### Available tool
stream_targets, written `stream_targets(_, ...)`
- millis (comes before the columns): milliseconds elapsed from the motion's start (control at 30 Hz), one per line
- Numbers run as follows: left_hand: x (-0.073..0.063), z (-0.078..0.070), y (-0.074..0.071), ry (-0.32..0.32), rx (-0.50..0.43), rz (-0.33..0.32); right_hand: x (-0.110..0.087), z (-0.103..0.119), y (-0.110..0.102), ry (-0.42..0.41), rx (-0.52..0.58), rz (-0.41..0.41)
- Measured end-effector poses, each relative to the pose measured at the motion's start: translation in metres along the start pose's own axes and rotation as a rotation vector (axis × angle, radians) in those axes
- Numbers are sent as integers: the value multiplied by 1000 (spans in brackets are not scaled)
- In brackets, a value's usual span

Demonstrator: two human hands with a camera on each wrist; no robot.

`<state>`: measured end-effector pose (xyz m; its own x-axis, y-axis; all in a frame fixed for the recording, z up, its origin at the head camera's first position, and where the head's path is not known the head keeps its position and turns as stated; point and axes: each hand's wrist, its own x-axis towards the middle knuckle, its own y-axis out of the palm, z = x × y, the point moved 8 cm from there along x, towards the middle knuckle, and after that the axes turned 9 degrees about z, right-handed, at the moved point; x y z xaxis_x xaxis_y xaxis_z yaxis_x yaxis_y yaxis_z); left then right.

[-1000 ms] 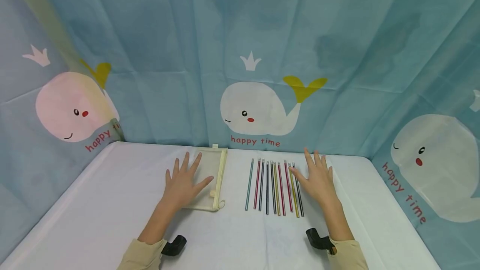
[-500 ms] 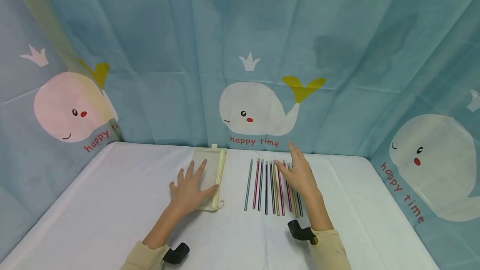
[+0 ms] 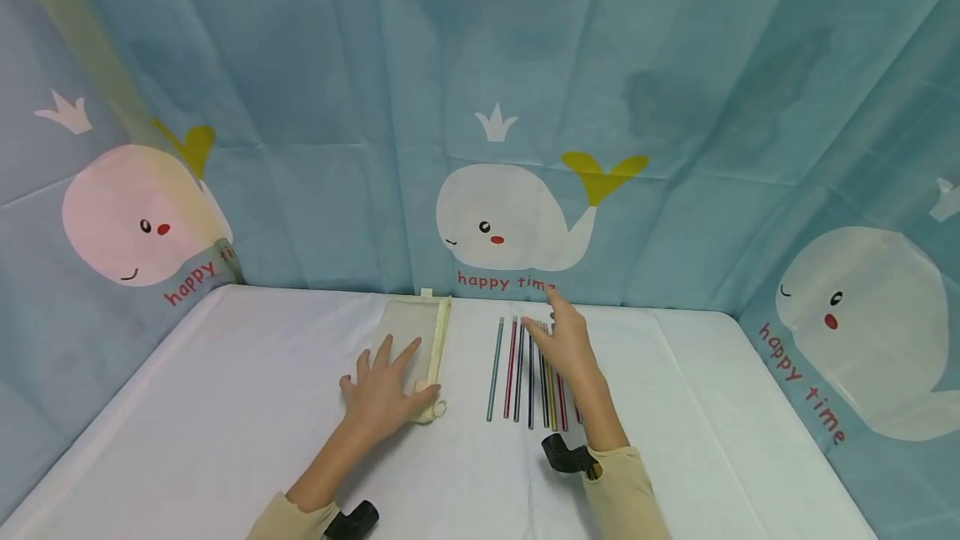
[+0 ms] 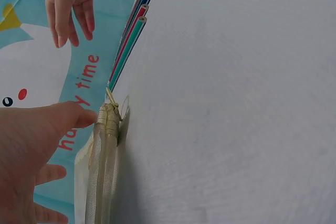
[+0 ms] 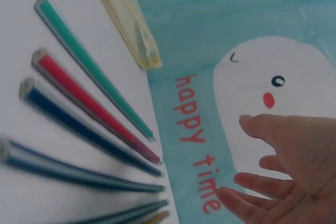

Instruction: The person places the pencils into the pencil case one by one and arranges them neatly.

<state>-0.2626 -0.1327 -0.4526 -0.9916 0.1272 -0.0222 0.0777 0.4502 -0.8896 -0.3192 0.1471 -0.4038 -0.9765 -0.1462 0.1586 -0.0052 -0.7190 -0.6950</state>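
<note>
A pale cream zip pouch point(image 3: 412, 327) with a mesh-like body lies on the left of the table. Over its lower part my left hand point(image 3: 382, 394) spreads its fingers, the thumb near the zip edge; whether it touches the pouch I cannot tell. In the left wrist view the zip end point(image 4: 109, 119) sits close by the thumb. Several pencils in green, red, blue and yellow lie side by side, among them a green pencil point(image 3: 496, 369) and a red pencil point(image 3: 512, 369). My right hand point(image 3: 568, 344) hovers above the pencils, holding nothing, and hides those farthest right.
A white cloth point(image 3: 247, 398) covers the table. Behind it hangs a blue curtain point(image 3: 337, 190) printed with whales, which also borders the left and right sides. Black wrist mounts point(image 3: 567, 454) stick out beside the sleeves.
My right hand has moved left across the pencils from their right side. The left hand has shifted slightly right and toward me, over the pouch's lower part. Pencils and pouch stay in place.
</note>
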Motion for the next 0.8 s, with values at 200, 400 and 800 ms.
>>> stream_targets(200, -5, -3, 1, 1, -11, -16, 4, 8, 13, 6, 51, -4)
stream_targets(400, -9, -6, 0, 3, -16, -16, 8, 9, 28, 35, 114, 13)
stream_targets(800, -14, -5, 1, -3, -10, -29, 10, 12, 48, 46, 162, 19)
